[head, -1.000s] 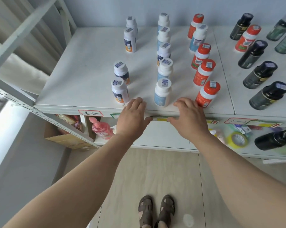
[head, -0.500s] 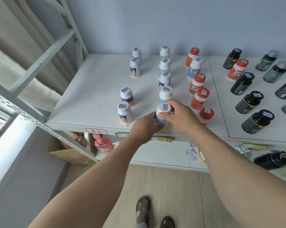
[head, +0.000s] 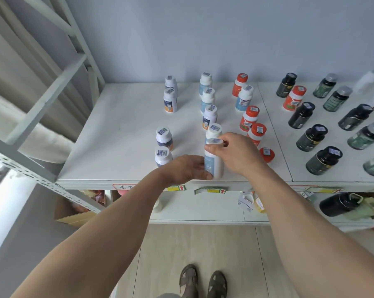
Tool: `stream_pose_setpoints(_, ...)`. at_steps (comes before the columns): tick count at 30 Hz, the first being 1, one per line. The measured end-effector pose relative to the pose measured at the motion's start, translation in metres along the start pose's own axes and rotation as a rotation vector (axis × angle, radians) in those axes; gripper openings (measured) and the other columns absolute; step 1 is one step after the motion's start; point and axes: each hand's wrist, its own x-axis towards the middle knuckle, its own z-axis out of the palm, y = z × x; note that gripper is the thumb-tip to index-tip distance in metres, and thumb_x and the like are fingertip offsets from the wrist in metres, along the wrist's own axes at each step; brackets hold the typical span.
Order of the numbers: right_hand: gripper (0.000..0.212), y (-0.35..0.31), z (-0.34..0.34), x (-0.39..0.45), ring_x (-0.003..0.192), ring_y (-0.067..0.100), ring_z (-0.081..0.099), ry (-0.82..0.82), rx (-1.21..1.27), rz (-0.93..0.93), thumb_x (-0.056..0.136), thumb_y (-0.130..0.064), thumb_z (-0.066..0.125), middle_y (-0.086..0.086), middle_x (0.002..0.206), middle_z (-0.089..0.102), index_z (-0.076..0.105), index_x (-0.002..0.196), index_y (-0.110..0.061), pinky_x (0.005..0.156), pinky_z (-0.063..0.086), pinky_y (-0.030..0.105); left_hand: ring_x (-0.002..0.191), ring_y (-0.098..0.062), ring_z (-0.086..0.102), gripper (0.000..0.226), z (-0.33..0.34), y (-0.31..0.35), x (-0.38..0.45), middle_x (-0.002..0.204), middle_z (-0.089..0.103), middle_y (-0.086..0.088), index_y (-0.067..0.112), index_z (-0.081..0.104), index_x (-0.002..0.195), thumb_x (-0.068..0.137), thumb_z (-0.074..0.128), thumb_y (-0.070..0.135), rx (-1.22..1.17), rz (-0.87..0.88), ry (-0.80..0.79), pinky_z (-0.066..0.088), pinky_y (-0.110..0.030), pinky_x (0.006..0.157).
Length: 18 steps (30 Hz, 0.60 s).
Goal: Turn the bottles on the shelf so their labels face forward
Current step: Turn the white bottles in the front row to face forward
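A white bottle with a pale blue label [head: 213, 163] stands at the front of the middle row on the white shelf [head: 121, 134]. My left hand [head: 186, 169] grips its lower body from the left. My right hand [head: 235, 154] pinches its white cap from the right. Behind it run more white bottles [head: 209, 117]. To the left stand two white bottles [head: 163, 157]. Orange-capped bottles [head: 249, 118] line up to the right; the front one [head: 266, 154] is partly hidden by my right hand.
Dark green and black bottles [head: 323, 161] fill the right shelf panel. The lower shelf holds a black jug [head: 341, 204], small packets [head: 247, 200] and a cardboard box [head: 74, 216]. A metal rack frame [head: 20, 166] slants at the left. My sandalled feet [head: 203, 280] stand on the floor.
My hands left the shelf's front edge and took hold of the front middle bottle. The camera tilted up, so the wall fills more of the view.
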Motion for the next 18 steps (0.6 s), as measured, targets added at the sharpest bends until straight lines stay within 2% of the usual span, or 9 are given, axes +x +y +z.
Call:
stream_pose_setpoints(4, 0.027, 0.003, -0.003, 0.004, 0.068, 0.008, 0.051, -0.006, 0.020, 0.000, 0.084, -0.051, 0.064, -0.011, 0.069, 0.054, 0.057, 0.076, -0.027, 0.051, 0.029, 0.019, 0.115, -0.007, 0.062, 0.049, -0.001, 0.003, 0.002, 0.117, 0.070, 0.008, 0.021, 0.062, 0.127, 0.081, 0.078, 0.020, -0.004, -0.005, 0.010, 0.041, -0.029, 0.106)
stream_pose_setpoints(8, 0.024, 0.009, -0.005, 0.008, 0.071, 0.007, 0.051, -0.043, 0.028, -0.016, 0.084, -0.050, 0.063, -0.013, 0.072, 0.055, 0.060, 0.087, -0.026, 0.053, 0.030, 0.020, 0.111, -0.006, 0.062, 0.046, 0.002, 0.005, 0.004, 0.112, 0.071, 0.014, 0.030, 0.065, 0.121, 0.078, 0.079, 0.032, 0.097, -0.021, 0.085, 0.043, -0.031, 0.105)
stream_pose_setpoints(10, 0.020, 0.014, -0.004, 0.009, 0.075, 0.007, 0.052, -0.073, 0.042, -0.020, 0.086, -0.047, 0.063, -0.014, 0.078, 0.057, 0.060, 0.094, -0.029, 0.054, 0.031, 0.018, 0.111, -0.006, 0.060, 0.045, 0.005, 0.006, 0.005, 0.114, 0.068, 0.016, 0.034, 0.064, 0.121, 0.079, 0.077, 0.039, 0.251, -0.021, 0.170, 0.044, -0.027, 0.099)
stream_pose_setpoints(13, 0.031, 0.023, 0.001, 0.011, 0.089, 0.009, 0.058, -0.124, 0.067, -0.016, 0.087, -0.043, 0.063, -0.010, 0.101, 0.065, 0.061, 0.112, -0.025, 0.064, 0.038, 0.022, 0.114, -0.012, 0.057, 0.049, 0.013, 0.009, 0.003, 0.126, 0.061, 0.016, 0.035, 0.056, 0.130, 0.084, 0.070, 0.043, 0.591, -0.012, 0.299, 0.044, -0.026, 0.087)
stream_pose_setpoints(16, 0.038, 0.032, 0.007, 0.010, 0.101, 0.012, 0.059, -0.169, 0.099, -0.003, 0.088, -0.039, 0.065, -0.010, 0.114, 0.065, 0.057, 0.123, -0.027, 0.078, 0.043, 0.027, 0.124, -0.019, 0.050, 0.057, 0.017, 0.007, 0.003, 0.138, 0.054, 0.005, 0.025, 0.043, 0.141, 0.090, 0.061, 0.045, 0.927, 0.015, 0.321, 0.040, -0.030, 0.087)
stream_pose_setpoints(18, 0.044, 0.036, 0.011, 0.008, 0.106, 0.012, 0.059, -0.183, 0.120, 0.007, 0.087, -0.039, 0.067, -0.011, 0.119, 0.063, 0.054, 0.127, -0.028, 0.087, 0.047, 0.031, 0.128, -0.019, 0.045, 0.058, 0.017, 0.004, 0.003, 0.139, 0.051, 0.001, 0.021, 0.039, 0.143, 0.093, 0.057, 0.043, 1.025, 0.023, 0.329, 0.039, -0.030, 0.086)
